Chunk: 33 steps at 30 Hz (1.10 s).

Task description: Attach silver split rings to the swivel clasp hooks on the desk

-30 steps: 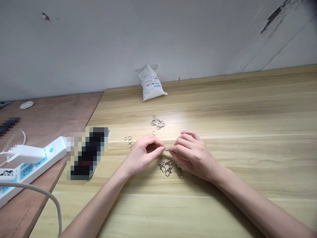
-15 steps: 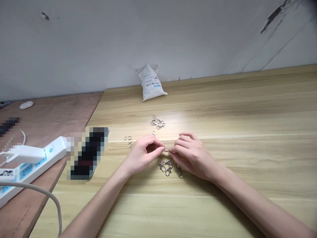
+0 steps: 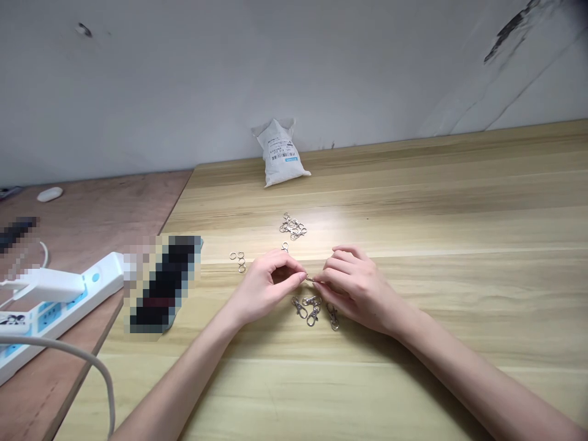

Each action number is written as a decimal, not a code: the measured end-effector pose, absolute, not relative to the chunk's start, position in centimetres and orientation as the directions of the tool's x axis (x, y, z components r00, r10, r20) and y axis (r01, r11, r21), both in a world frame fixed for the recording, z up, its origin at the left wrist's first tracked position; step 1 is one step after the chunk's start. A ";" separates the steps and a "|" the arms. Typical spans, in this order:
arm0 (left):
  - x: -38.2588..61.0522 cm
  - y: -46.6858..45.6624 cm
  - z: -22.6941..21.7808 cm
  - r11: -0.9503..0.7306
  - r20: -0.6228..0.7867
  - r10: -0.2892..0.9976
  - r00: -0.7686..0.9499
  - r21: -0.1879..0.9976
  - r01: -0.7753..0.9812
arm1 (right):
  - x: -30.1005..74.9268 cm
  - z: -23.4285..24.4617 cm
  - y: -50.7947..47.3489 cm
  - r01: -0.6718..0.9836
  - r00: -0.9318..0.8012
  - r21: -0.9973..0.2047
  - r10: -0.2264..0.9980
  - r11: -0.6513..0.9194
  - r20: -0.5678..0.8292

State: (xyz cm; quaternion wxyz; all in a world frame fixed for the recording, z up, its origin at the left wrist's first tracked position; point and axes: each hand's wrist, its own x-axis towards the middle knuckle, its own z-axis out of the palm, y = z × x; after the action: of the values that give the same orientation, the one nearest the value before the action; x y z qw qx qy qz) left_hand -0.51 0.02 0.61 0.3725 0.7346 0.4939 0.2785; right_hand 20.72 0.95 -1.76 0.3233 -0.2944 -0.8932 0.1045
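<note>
While both hands pinch a metal piece, the packet hides its contents.

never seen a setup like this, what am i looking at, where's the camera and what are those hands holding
There is no machine here, just a person's bare left hand and right hand. The camera is worn on the head, looking forward and down.

On the wooden table lie metal clasps near the hands, more clasps farther back, and some small rings to the left. A white packet sits at the back by the wall.

Between them, the fingertips pinch a small metal piece, too small to identify surely.
</note>
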 end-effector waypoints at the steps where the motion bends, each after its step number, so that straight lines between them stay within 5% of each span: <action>1: -0.5 0.0 0.6 -0.234 0.040 0.933 0.358 0.822 0.519 | 20.7 -1.7 1.0 0.458 -0.619 -0.382 0.596 0.803 0.511; 26: -0.4 0.2 0.7 -0.198 0.003 0.935 0.356 0.836 0.513 | 21.2 -1.5 1.1 0.339 -0.600 -0.654 0.691 0.676 0.403; 33: -0.5 -0.1 0.7 -0.210 0.019 0.934 0.356 0.836 0.506 | 21.3 -1.8 1.1 0.355 -0.610 -0.645 0.691 0.676 0.388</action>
State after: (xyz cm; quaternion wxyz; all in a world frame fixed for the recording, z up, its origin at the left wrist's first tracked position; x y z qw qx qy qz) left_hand -0.54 -0.07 0.66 0.3868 0.7271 0.4952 0.2766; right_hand 21.31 1.07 -1.77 0.3195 -0.3049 -0.8579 0.2625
